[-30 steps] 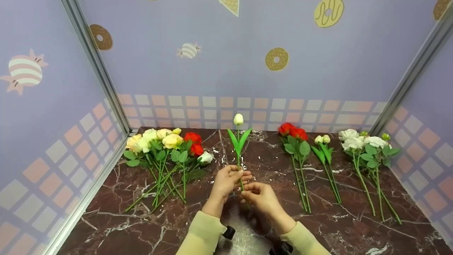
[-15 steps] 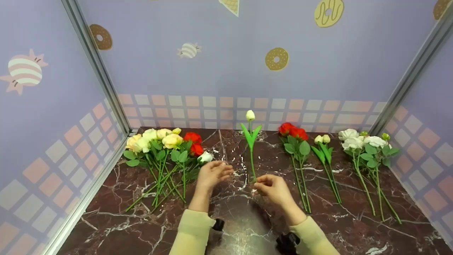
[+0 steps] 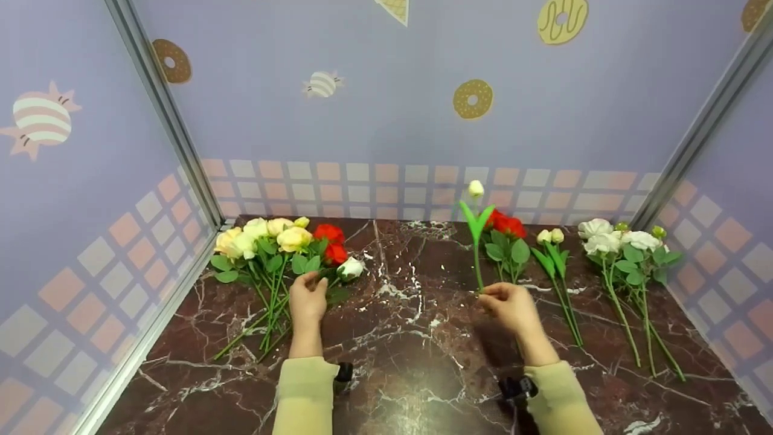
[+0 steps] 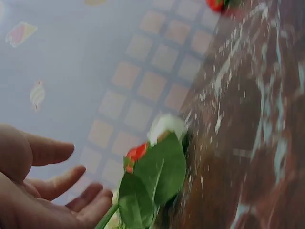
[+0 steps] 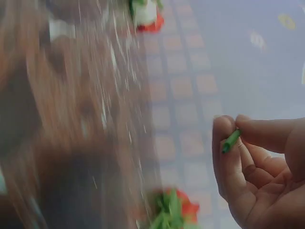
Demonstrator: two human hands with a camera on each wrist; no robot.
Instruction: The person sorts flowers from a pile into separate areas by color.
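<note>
A white tulip (image 3: pixel 476 226) with two green leaves stands upright above the table. My right hand (image 3: pixel 510 308) pinches its stem low down, and the cut stem end (image 5: pixel 231 141) pokes out between thumb and fingers in the right wrist view. At the left, my left hand (image 3: pixel 308 297) reaches in among the flower stems beside a white rose (image 3: pixel 351 268). In the left wrist view its fingers (image 4: pixel 57 183) are spread apart, with a leafy stem (image 4: pixel 157 167) right at the fingertips. Yellow roses (image 3: pixel 256 238) and red roses (image 3: pixel 329 241) lie in the same group.
On the right lie red roses (image 3: pixel 510 228), two white tulips (image 3: pixel 551 237) and several white roses (image 3: pixel 610 241), stems pointing toward me. The dark marbled table (image 3: pixel 410 362) is bounded by patterned walls (image 3: pixel 386 121) at the back and both sides.
My left hand let go of the tulip and moved left to the flower group. My right hand carried the tulip rightward, in front of the red roses.
</note>
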